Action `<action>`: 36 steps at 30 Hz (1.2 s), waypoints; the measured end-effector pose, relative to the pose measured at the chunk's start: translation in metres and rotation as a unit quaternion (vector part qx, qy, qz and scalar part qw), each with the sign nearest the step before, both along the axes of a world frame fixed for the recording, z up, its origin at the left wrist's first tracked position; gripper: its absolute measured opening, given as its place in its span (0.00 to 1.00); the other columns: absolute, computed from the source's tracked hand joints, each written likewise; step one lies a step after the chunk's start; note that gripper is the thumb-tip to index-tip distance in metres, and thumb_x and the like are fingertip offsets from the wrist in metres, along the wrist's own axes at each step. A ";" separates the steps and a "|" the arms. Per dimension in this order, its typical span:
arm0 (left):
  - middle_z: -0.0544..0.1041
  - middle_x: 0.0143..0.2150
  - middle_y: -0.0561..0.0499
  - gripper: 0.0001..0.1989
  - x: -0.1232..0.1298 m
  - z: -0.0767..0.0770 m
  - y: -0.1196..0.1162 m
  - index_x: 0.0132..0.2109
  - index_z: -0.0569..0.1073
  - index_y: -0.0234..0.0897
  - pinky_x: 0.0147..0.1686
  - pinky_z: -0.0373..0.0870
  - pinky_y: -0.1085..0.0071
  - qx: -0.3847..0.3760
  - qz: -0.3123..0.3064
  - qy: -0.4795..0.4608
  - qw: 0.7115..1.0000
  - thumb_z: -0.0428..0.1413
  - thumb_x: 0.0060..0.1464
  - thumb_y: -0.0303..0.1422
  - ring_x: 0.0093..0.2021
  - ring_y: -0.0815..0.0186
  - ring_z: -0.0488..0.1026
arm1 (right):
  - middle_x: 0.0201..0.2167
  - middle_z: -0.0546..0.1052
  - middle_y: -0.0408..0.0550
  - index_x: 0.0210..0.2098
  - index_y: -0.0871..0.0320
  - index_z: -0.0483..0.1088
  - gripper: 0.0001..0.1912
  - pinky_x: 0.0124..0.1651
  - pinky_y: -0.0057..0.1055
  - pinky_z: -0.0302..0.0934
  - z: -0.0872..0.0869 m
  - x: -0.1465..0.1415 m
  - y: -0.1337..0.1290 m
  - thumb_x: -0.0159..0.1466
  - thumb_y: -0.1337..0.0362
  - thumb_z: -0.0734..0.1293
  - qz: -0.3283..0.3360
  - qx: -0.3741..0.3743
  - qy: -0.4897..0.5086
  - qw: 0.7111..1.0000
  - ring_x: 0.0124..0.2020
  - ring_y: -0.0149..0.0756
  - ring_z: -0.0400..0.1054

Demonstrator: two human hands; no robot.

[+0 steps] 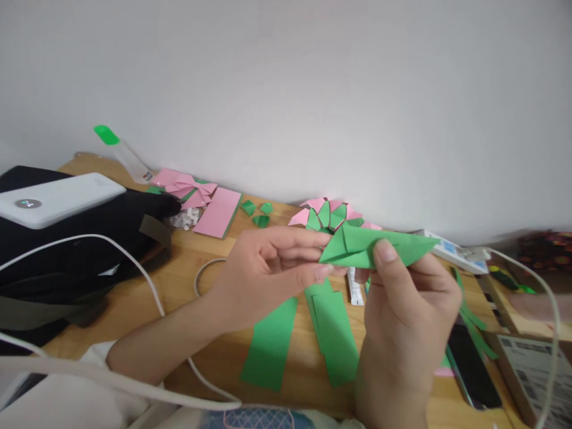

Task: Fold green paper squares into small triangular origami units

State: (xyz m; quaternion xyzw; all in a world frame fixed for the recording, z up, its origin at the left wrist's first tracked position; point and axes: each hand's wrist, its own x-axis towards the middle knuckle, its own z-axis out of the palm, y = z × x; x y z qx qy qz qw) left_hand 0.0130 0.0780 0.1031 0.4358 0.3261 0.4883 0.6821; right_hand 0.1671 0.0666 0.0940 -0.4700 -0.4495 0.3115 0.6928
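Observation:
A folded green paper piece (357, 245), pointed at its right end and with layered flaps on its left, is raised above the table. My right hand (409, 310) pinches it, thumb pressed on the front and fingers behind. My left hand (263, 277) closes at its left corner; the fingertips reach behind the edge and the thumb lies just below. Under my hands, flat green paper strips (270, 345) lie on the wooden table (214, 357). Just beyond stands a ring of folded pink and green paper pieces (328, 213), partly hidden by the held paper.
Small green folded pieces (261, 221) and a pink paper stack (218, 211) lie at the back. A black bag (129, 238) carries a white power bank (62, 199) at left. A phone (473, 363), power strip (453, 250) and cardboard box (522, 369) are at right. White cables (147, 277) cross the view.

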 end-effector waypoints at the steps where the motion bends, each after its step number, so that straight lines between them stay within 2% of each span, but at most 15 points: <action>1: 0.85 0.37 0.54 0.10 0.000 0.000 0.000 0.41 0.81 0.39 0.35 0.81 0.79 -0.007 0.002 0.003 1.000 0.63 0.51 0.22 0.37 0.64 0.83 | 0.16 0.70 0.37 0.23 0.56 0.73 0.09 0.21 0.26 0.57 0.000 0.000 0.000 0.59 0.64 0.74 -0.002 0.002 -0.001 1.000 0.18 0.26 0.62; 11: 0.85 0.35 0.52 0.06 0.002 0.000 0.003 0.40 0.79 0.34 0.32 0.80 0.80 -0.012 -0.008 -0.020 1.000 0.62 0.54 0.25 0.35 0.64 0.83 | 0.18 0.72 0.37 0.24 0.56 0.74 0.07 0.21 0.24 0.58 0.003 -0.006 -0.003 0.57 0.65 0.75 -0.036 0.019 -0.008 0.999 0.20 0.25 0.63; 16: 0.85 0.35 0.50 0.05 0.002 0.001 0.002 0.40 0.79 0.34 0.31 0.81 0.76 -0.005 0.008 0.024 1.000 0.61 0.55 0.25 0.36 0.61 0.83 | 0.17 0.72 0.37 0.24 0.56 0.75 0.07 0.20 0.25 0.59 0.003 -0.009 -0.001 0.57 0.66 0.75 -0.054 0.041 -0.010 0.998 0.19 0.25 0.63; 23: 0.85 0.37 0.50 0.07 0.003 0.002 0.000 0.41 0.80 0.35 0.34 0.82 0.74 0.006 0.025 0.032 0.999 0.60 0.55 0.25 0.36 0.61 0.83 | 0.17 0.73 0.37 0.23 0.55 0.75 0.07 0.21 0.27 0.59 0.003 -0.010 0.001 0.56 0.66 0.75 -0.080 0.055 -0.022 0.995 0.19 0.26 0.63; 26: 0.85 0.40 0.51 0.10 0.004 0.001 -0.003 0.45 0.80 0.38 0.38 0.82 0.73 0.019 0.044 0.023 0.999 0.60 0.55 0.26 0.38 0.61 0.83 | 0.17 0.73 0.37 0.23 0.56 0.75 0.07 0.21 0.27 0.58 0.002 -0.010 0.001 0.56 0.65 0.75 -0.080 0.060 -0.029 0.995 0.19 0.26 0.63; 29: 0.85 0.40 0.52 0.12 0.003 0.000 -0.003 0.48 0.79 0.39 0.38 0.82 0.73 0.030 0.030 0.024 0.999 0.60 0.57 0.27 0.39 0.62 0.83 | 0.17 0.72 0.37 0.23 0.56 0.75 0.08 0.20 0.27 0.57 0.001 -0.010 0.002 0.56 0.65 0.75 -0.080 0.059 -0.033 0.994 0.18 0.26 0.63; 33: 0.85 0.38 0.53 0.08 -0.001 -0.001 0.001 0.44 0.81 0.41 0.34 0.82 0.73 0.036 0.025 0.013 0.999 0.59 0.58 0.30 0.35 0.62 0.83 | 0.16 0.71 0.37 0.22 0.57 0.73 0.10 0.20 0.27 0.56 0.003 -0.008 0.001 0.57 0.66 0.74 -0.069 0.055 -0.016 0.996 0.18 0.26 0.61; 36: 0.85 0.38 0.53 0.06 -0.002 0.000 0.004 0.40 0.82 0.39 0.31 0.81 0.74 0.035 0.035 0.006 0.999 0.62 0.55 0.32 0.31 0.64 0.83 | 0.17 0.72 0.37 0.23 0.57 0.74 0.08 0.20 0.27 0.57 0.004 -0.007 -0.001 0.57 0.67 0.74 -0.037 0.033 -0.011 0.999 0.18 0.26 0.63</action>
